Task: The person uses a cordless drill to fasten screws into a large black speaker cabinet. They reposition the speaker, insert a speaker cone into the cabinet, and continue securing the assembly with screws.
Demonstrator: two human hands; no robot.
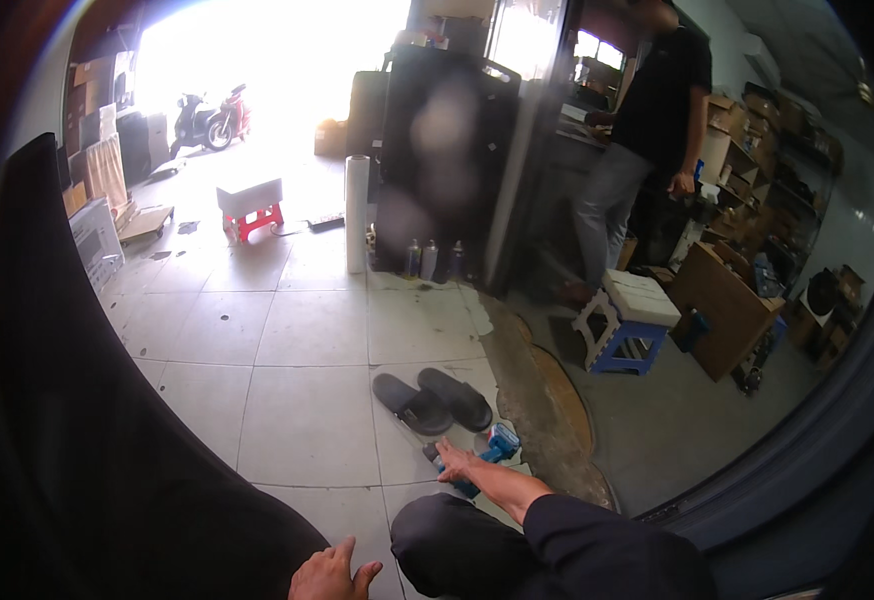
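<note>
The person's right hand (457,462) is down at the tiled floor (307,425), on a blue-teal power tool (502,440) with a dark front end. The tool lies on the pale tiles, just beside a pair of dark slippers (412,403) and near the rough strip (547,400) that parts the tiles from the grey floor (647,430). The fingers of this hand reach over the tool toward its dark end; whether they close round it I cannot tell, since hand and forearm cover part of it. The left hand (335,575) is at the lower edge, open, forefinger pointing forward and thumb spread, with nothing visible in it; it is nearest to the person's dark-clad knee (447,540)

Farther off on the tiles, a white roll (357,215) stands upright beside a large black cabinet (447,160), with several bottles (430,260) at the cabinet's foot. A red stool (254,221) bears a pale box (249,194), and two motorbikes (225,122) stand in the glare beyond. To the right, a co-worker (657,100) in a dark top and grey trousers stands behind a blue-and-white stool (627,340), near a brown board (722,315) and crowded shelves (757,150)
</note>
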